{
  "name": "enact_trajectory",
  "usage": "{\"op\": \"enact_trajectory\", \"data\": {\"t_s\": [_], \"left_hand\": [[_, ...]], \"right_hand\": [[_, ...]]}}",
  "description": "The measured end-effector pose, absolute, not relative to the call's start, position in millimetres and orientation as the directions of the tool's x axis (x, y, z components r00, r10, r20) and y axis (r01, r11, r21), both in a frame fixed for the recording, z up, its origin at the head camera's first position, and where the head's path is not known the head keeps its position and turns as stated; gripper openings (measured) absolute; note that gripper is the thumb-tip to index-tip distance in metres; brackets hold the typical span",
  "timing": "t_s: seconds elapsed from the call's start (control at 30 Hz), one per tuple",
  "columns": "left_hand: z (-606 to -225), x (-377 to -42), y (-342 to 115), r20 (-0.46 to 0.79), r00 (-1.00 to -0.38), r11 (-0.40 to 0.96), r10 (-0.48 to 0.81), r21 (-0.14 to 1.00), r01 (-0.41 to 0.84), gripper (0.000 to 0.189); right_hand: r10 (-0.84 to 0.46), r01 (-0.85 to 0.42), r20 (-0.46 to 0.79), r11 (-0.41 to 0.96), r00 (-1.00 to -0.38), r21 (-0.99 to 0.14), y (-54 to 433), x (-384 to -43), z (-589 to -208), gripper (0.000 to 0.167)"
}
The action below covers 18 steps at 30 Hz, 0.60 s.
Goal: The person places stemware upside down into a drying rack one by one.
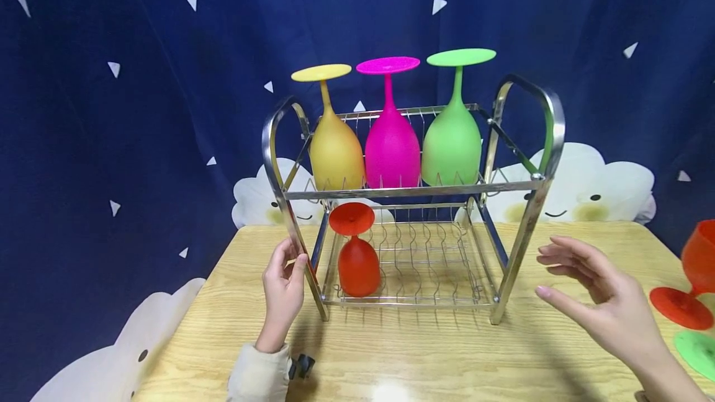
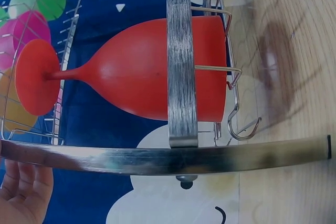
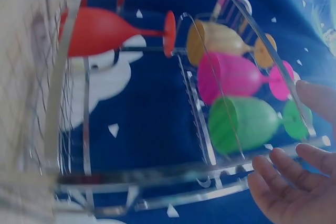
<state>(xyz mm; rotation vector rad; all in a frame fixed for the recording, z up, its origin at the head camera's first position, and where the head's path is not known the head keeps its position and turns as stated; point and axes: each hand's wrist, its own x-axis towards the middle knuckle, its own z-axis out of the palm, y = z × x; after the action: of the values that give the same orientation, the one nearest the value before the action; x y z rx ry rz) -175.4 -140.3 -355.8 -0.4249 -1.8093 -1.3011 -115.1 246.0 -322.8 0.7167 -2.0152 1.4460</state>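
Observation:
A two-tier metal dish rack (image 1: pixel 413 192) stands on the wooden table. My left hand (image 1: pixel 285 287) holds its left front leg between thumb and fingers; in the left wrist view those fingers (image 2: pixel 26 182) lie against the metal post. To the right of the rack, my right hand (image 1: pixel 609 293) is apart from it, fingers spread from the thumb and nothing between them. Upside down on the upper tier are a yellow goblet (image 1: pixel 337 154), a magenta goblet (image 1: pixel 393 151) and a green goblet (image 1: pixel 452 147). A red goblet (image 1: pixel 359 268) is upside down at the lower tier's left end.
At the right edge of the table a second red goblet (image 1: pixel 681 309) stands upright on its foot, partly cut off. In front of it shows a green goblet foot (image 1: pixel 697 352). A dark blue curtain (image 1: pixel 139 141) with white triangles and clouds hangs behind the table (image 1: pixel 424 352).

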Motion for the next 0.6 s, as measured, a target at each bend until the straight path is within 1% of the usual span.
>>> {"op": "enact_trajectory", "data": {"t_s": [0.13, 0.23, 0.33, 0.37, 0.43, 0.5, 0.6], "left_hand": [[-356, -175, -141, 0.785, -0.588, 0.397, -0.195, 0.611, 0.684, 0.025], [-358, -173, -143, 0.782, -0.591, 0.391, -0.195, 0.615, 0.685, 0.024], [-360, -172, -145, 0.778, -0.597, 0.392, -0.193, 0.619, 0.68, 0.023], [-361, -171, -145, 0.778, -0.599, 0.394, -0.193, 0.62, 0.679, 0.023], [-361, -171, -146, 0.774, -0.603, 0.396, -0.194, 0.624, 0.673, 0.023], [-361, -171, -147, 0.772, -0.605, 0.399, -0.194, 0.626, 0.67, 0.023], [-360, -171, -147, 0.773, -0.604, 0.402, -0.192, 0.624, 0.671, 0.024]], "right_hand": [[-0.043, -0.67, 0.696, 0.319, -0.717, -0.67, 262, -109, -323, 0.072], [0.012, -0.62, 0.688, 0.424, -0.725, -0.661, 271, -105, -326, 0.075], [0.098, -0.541, 0.676, 0.521, -0.731, -0.66, 282, -104, -331, 0.076], [0.133, -0.504, 0.675, 0.565, -0.726, -0.653, 286, -104, -333, 0.077], [0.208, -0.45, 0.671, 0.599, -0.711, -0.663, 293, -105, -336, 0.076], [0.299, -0.347, 0.653, 0.657, -0.696, -0.67, 301, -106, -340, 0.075], [0.437, -0.218, 0.609, 0.665, -0.662, -0.714, 311, -106, -344, 0.072]]}}
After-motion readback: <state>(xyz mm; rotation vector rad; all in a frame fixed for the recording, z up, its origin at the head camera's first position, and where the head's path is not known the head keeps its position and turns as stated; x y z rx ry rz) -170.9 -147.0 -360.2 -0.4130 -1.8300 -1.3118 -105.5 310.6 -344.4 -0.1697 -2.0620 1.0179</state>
